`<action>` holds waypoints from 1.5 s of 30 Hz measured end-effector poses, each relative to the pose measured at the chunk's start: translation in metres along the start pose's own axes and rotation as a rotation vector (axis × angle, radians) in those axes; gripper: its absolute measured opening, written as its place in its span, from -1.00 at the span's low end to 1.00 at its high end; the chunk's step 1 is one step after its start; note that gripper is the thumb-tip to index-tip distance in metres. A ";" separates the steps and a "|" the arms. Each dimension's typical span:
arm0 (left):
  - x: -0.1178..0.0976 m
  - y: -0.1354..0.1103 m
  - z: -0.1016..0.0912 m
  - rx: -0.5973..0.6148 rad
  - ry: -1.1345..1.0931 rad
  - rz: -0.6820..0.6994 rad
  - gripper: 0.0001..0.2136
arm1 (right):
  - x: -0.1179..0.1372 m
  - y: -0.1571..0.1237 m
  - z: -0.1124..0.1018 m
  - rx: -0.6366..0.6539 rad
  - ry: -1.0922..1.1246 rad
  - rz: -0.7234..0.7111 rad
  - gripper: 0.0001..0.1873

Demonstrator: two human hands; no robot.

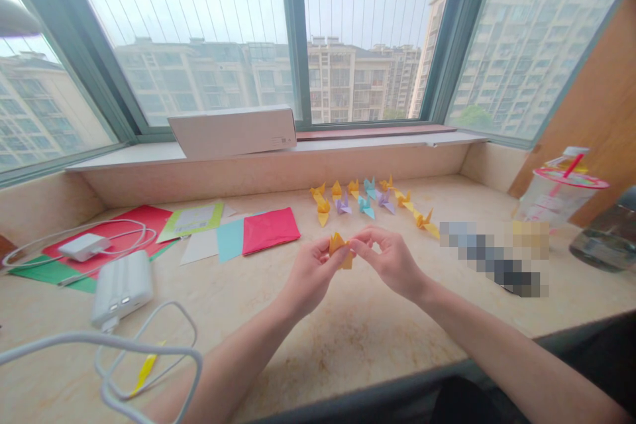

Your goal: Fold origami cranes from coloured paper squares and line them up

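We are holding a small orange paper [340, 246] above the middle of the desk [348, 338], a little in from the near edge. Our left hand [309, 273] is pinching its left side and our right hand [393, 258] its right side. Both grips are clamped on the paper, with the fingertips meeting over it. The paper is looking creased and bunched, and as far as we are seeing it is not a finished shape.

Beyond it, toward the far side of the desk, a row of cranes [368, 202] is lying folded. They are yellow, orange, blue and purple, and the row is trailing off to the right. We are judging that a good part of the folding is done and that this piece is in mid-fold. At the far left, flat sheets are lying unfolded: a pink sheet [271, 228], a blue sheet [230, 239] and a red sheet [132, 220] under a charger [83, 246]. So there is paper left to fold.

We are finding almost no writing that can be read. The white box [233, 132] on the sill is carrying a small mark at its right end, too small to read. The green card [193, 217] is showing grey print that we cannot make out. The cup [561, 192] at the far right is showing a pink rim and straw but no legible label. A patch to the right of our hands is blurred out.
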State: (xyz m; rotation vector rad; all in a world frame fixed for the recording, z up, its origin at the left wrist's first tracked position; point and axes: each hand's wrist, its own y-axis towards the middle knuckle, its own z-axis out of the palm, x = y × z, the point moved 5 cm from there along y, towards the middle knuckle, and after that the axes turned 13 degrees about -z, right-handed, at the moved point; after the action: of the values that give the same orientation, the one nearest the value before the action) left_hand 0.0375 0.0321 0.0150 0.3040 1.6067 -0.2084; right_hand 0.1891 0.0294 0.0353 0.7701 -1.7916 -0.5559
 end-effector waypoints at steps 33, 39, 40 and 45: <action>0.000 0.000 0.002 -0.013 -0.040 -0.029 -0.74 | -0.026 -0.004 -0.002 -0.104 0.248 0.194 -0.63; -0.003 0.001 -0.003 -0.080 -0.004 -0.015 -0.77 | -0.024 -0.004 0.008 0.023 0.351 0.219 -0.56; -0.003 0.001 -0.003 -0.081 -0.002 -0.012 -0.77 | -0.023 -0.003 0.009 0.021 0.360 0.218 -0.59; 0.000 0.001 -0.002 -0.092 -0.032 -0.010 -0.70 | -0.023 -0.001 0.004 -0.055 0.372 0.227 -0.65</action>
State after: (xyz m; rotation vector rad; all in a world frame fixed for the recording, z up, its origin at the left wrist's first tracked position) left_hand 0.0362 0.0337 0.0150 0.2208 1.5812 -0.1451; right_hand 0.1907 0.0453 0.0187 0.5788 -1.4858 -0.2878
